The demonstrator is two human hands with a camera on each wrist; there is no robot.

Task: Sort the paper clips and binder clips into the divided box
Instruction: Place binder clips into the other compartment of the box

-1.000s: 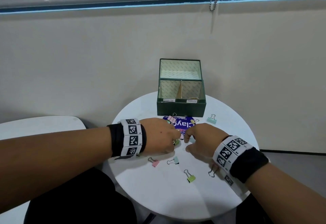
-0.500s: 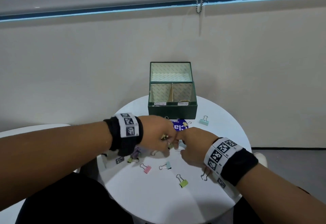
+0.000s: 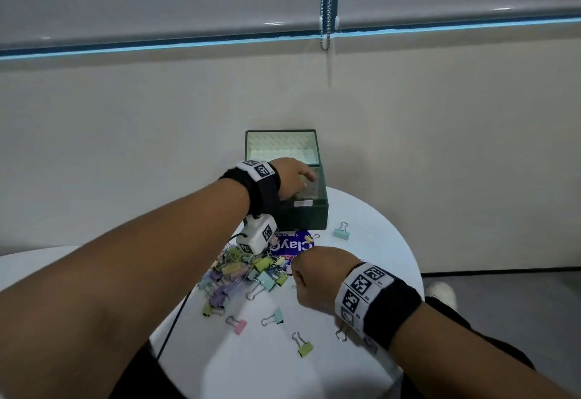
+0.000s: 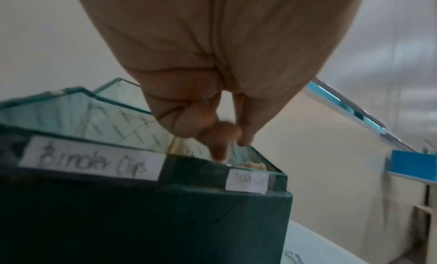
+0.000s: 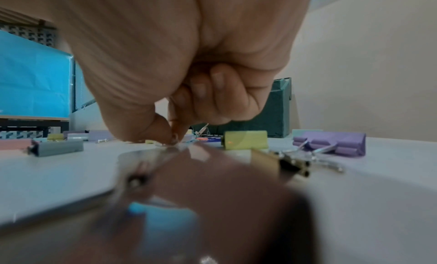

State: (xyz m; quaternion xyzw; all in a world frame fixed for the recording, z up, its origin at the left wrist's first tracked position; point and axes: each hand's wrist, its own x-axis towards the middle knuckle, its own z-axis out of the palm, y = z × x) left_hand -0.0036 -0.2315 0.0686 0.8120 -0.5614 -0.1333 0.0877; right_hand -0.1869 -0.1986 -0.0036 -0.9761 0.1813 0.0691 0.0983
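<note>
My left hand (image 3: 294, 180) has gone from the clip pile (image 3: 245, 273) to the divided box (image 3: 309, 213) at the far side of the worktop (image 3: 371, 273). Its fingers (image 4: 218, 139) are bunched over the right compartment; I cannot tell what they hold, likely a paper clip delivery. My right hand (image 3: 317, 279) stays low, pinching at something small.

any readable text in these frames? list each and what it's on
"Binder Clips": handwritten on the left white label on the green divided box front.
Right white label on the same box: handwritten, too blurred to read.
"Clay", seen upside down: on the purple packet under the clip pile; its smaller print is too small to read.
Wristbands: square coded markers only; tiny print unreadable.
</note>
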